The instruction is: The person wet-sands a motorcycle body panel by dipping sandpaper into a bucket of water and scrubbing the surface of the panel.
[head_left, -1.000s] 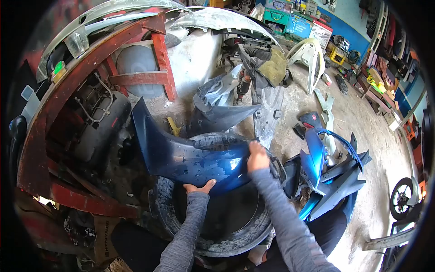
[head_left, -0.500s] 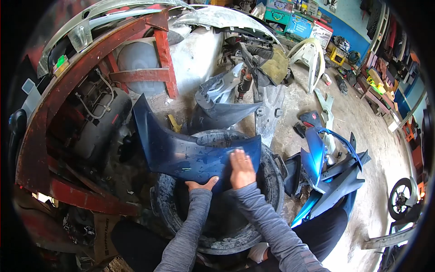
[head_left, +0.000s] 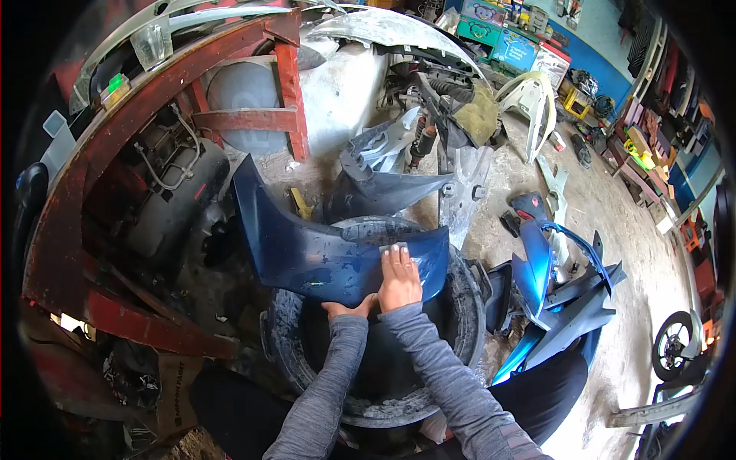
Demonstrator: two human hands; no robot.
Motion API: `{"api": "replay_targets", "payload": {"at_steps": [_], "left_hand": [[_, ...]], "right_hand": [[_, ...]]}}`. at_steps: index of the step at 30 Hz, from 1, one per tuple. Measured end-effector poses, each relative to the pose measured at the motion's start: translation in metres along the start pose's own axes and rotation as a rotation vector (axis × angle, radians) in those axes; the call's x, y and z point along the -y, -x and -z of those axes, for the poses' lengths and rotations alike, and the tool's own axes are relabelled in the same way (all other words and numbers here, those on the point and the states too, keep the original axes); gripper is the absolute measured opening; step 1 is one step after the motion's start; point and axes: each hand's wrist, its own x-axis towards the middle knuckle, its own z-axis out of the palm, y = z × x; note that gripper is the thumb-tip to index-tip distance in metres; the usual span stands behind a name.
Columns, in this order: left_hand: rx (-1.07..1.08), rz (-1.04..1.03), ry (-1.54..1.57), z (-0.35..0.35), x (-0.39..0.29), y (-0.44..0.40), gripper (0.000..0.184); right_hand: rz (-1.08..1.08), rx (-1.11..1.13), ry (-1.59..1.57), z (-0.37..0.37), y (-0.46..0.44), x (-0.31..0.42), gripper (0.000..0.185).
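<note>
A dark blue curved panel [head_left: 307, 257], wet in patches, lies across the top of a round black tub [head_left: 368, 414] with a scuffed, whitish rim. My left hand [head_left: 351, 307] grips the panel's lower edge, its thumb showing and its other fingers hidden beneath. On the panel's right part my right hand [head_left: 400, 280] lies flat, fingers stretched out and side by side, with a small greyish piece [head_left: 394, 248] just visible under the fingertips. The inside of the tub is dark.
A red frame [head_left: 245, 120] stands on the left beside a dark tank [head_left: 172, 207]. Bright blue and black fairing parts [head_left: 533, 268] lie to the right. Grey plastic parts [head_left: 391, 192] are behind the tub. A wheel [head_left: 671, 345] is at the far right.
My right hand has moved from the panel's right end inward to the left, close to my left hand. The left hand keeps its hold on the lower edge. The view has shifted slightly.
</note>
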Motion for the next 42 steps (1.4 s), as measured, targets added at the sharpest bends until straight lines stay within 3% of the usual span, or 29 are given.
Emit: {"api": "replay_targets", "payload": {"at_steps": [5,9,15,19,23,25,28,32,36,40,42], "left_hand": [[0.000,0.015,-0.018,-0.003,0.002,0.002,0.136],[-0.017,-0.001,-0.002,-0.004,0.001,0.001,0.136],[-0.003,-0.006,0.021,-0.005,0.002,0.003,0.135],[0.002,0.059,-0.045,-0.006,0.002,-0.004,0.136],[-0.019,0.024,-0.030,-0.004,-0.002,0.005,0.135],[0.005,0.007,0.030,-0.004,0.002,0.008,0.135],[-0.040,0.017,-0.061,-0.010,0.005,0.001,0.133],[-0.024,-0.042,0.066,-0.008,0.005,0.006,0.131],[-0.052,-0.025,0.020,-0.005,0.001,0.010,0.130],[-0.017,0.014,0.003,-0.008,0.004,0.006,0.131],[-0.002,-0.016,0.046,-0.004,0.003,0.009,0.132]], "right_hand": [[-0.116,-0.007,0.067,0.015,0.005,-0.039,0.038],[-0.037,-0.010,0.071,0.006,0.001,-0.002,0.040],[-0.132,-0.002,0.113,0.025,0.003,-0.029,0.037],[0.003,0.053,0.088,0.012,0.003,0.007,0.038],[-0.148,0.040,0.072,0.017,-0.001,-0.034,0.039],[-0.099,-0.061,0.042,0.009,-0.008,-0.039,0.038],[0.125,0.040,-0.056,0.000,-0.004,-0.015,0.043],[-0.118,0.029,0.034,0.000,-0.011,-0.048,0.041],[0.054,0.031,-0.032,0.008,-0.016,-0.022,0.037],[-0.119,0.049,0.030,0.009,-0.020,-0.051,0.038],[-0.040,0.069,0.035,0.003,-0.023,-0.041,0.039]]}}
